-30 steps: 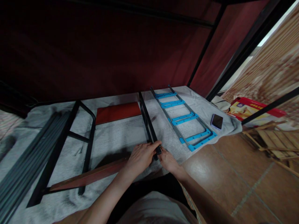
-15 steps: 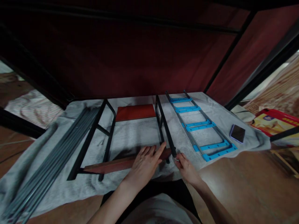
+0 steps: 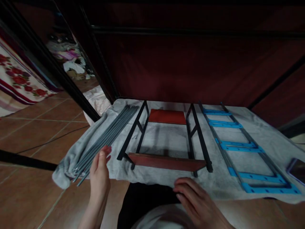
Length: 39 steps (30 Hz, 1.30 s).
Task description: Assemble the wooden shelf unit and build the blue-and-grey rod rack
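Note:
My left hand [image 3: 100, 170] is raised beside the near end of a bundle of grey metal rods [image 3: 107, 140]. Its fingers point up, loosely apart, and hold nothing I can see. My right hand [image 3: 194, 198] is in front of my lap with fingers curled together; whatever is in them, if anything, is hidden. Just beyond it lies a black metal frame [image 3: 201, 141] with two reddish-brown boards, a near board [image 3: 166, 162] on edge and a far board [image 3: 167, 116] lying flatter. Neither hand touches the frame.
A grey blanket [image 3: 164, 140] lies under the parts. On the right is a ladder-like rack [image 3: 243, 146] with blue brackets, and a phone [image 3: 296, 170] past it. A dark red panel [image 3: 181, 70] stands behind. Black bars [image 3: 78, 98] and a cable [image 3: 52, 139] are at left.
My view has turned left. My left hand has left the near board and moved left to the rods. My right hand has come off the frame's corner and drawn back towards my lap.

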Motion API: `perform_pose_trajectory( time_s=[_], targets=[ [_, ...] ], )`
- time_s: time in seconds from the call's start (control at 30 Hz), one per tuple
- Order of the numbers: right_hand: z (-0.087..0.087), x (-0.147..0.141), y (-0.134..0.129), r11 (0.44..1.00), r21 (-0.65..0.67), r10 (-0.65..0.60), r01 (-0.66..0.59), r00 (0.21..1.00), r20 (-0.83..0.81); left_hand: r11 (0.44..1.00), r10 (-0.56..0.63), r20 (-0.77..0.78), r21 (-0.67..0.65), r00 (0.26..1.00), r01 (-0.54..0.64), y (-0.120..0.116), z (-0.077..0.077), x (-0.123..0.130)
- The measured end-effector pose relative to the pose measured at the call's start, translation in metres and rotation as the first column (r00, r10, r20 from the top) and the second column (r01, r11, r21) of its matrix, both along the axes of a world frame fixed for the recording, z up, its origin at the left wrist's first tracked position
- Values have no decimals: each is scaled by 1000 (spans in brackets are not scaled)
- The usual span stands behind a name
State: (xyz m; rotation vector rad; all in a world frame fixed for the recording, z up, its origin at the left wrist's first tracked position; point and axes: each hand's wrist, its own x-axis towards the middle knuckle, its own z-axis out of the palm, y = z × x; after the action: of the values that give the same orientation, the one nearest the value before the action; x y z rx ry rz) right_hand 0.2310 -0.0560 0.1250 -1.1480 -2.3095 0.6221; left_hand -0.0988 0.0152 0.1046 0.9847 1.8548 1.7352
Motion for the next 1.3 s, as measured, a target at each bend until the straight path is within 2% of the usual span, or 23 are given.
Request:
perform_pose_trajectory(
  time_s=[0.03, 0.1, 0.2, 0.27, 0.4, 0.57, 0.7, 0.83, 1.0, 1.17, 1.3],
  targets=[
    [8, -12, 10, 995, 96, -32, 29, 999, 23, 993, -63, 186, -88, 981, 80, 5, -10, -7],
    [16, -35, 30, 968, 229, -124, 99, 988, 97, 978, -129, 380, -103, 916, 181, 9, -28, -10],
    [11, -63, 58, 936, 329, -192, 123, 963, 187, 955, -237, 481, -44, 844, 293, 4, -41, 2],
    [2, -77, 69, 944, 325, -152, 63, 954, 258, 948, -272, 470, -18, 840, 318, -3, -43, 12],
    [-8, -94, 77, 967, 254, -120, 24, 922, 369, 939, -306, 314, -55, 899, 339, -12, -43, 20],
    [-1, -107, 85, 988, 144, -7, -53, 923, 385, 902, -417, 124, -63, 900, 426, -13, -53, 18],
    [8, -116, 96, 995, 22, 79, -93, 931, 357, 888, -455, 33, -58, 890, 456, -10, -62, 14],
    [11, -121, 100, 995, -75, 91, -71, 950, 298, 875, -478, 0, -84, 878, 477, -9, -66, 10],
    [7, -130, 103, 990, -87, 130, -109, 944, 303, 865, -494, -31, -111, 869, 489, -11, -67, 9],
    [12, -154, 118, 964, -159, 257, -211, 889, 378, 853, -507, -24, -155, 861, 498, -13, -62, 12],
    [19, -172, 130, 947, -193, 317, -256, 837, 446, 842, -521, 83, -112, 850, 527, -14, -67, 3]
  ],
)
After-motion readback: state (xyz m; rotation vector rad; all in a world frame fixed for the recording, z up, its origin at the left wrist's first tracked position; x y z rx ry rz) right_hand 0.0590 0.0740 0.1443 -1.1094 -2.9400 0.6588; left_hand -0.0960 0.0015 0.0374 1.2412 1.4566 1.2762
